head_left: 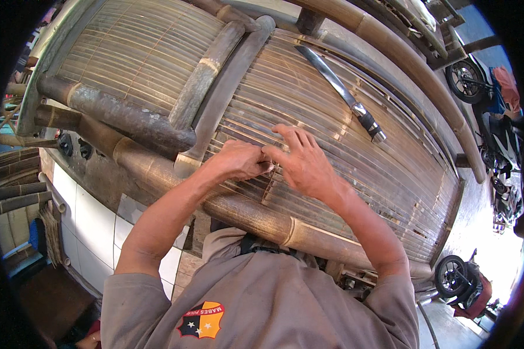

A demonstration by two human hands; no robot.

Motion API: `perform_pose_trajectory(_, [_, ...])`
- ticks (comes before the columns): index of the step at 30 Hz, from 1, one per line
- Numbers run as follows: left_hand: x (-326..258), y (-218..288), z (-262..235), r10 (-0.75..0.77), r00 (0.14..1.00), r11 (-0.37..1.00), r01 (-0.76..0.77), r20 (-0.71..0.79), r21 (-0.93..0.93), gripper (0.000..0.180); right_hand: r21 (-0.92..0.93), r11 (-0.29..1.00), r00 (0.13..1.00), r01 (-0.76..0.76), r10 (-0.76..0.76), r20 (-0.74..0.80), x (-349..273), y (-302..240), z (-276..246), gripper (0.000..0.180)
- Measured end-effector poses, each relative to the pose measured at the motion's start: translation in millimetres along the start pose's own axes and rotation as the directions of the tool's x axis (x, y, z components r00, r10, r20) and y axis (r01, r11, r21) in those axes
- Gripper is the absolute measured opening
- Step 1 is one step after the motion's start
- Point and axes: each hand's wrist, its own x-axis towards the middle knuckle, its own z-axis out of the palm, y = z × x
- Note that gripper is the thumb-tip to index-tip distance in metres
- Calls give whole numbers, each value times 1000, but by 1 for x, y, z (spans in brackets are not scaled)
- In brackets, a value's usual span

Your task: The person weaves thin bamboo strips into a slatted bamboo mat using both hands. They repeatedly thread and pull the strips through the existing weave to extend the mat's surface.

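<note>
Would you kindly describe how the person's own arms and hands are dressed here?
Both forearms are bare, and the left hand and right hand wear no gloves, rings or watch. Short grey-brown sleeves end at the upper arms.

The bamboo slat surface [355, 145] is a broad panel of thin, brownish strips laid side by side (narrow gaps show between some), framed by thick bamboo poles [256, 216]; it lies flat, spreading away to the right.

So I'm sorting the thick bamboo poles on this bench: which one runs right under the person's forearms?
The long pale pole along the bench's near edge. Both forearms cross it, the left hand and right hand just beyond; the others lie farther off.
</note>
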Motion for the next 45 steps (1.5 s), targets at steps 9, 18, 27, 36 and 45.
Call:
perform_pose_trajectory(9, [2,-4,-4,25,1000,996,-25,3,-87,41,-47,994,990,103,-107,-88,-2,22,25,34])
perform_pose_trajectory(18, [2,-6,1,48,999,992,-48,2,-115,37,-226,974,999,-19,27,35,-32,4,5,18])
perform_pose_trajectory(27, [3,-7,3,66,997,991,-70,-35,-112,34,584,631,860,-510,363,358,-62,-30,-7,37])
perform_pose_trajectory(36, [-10,-7,17,131,963,990,-138,-236,-13,30,987,-145,747,-75,647,152,-1,-22,26,32])
perform_pose_trajectory(45, [-14,-7,24,198,915,980,-198,-351,38,30,969,-184,697,-163,674,245,-18,-29,16,36])
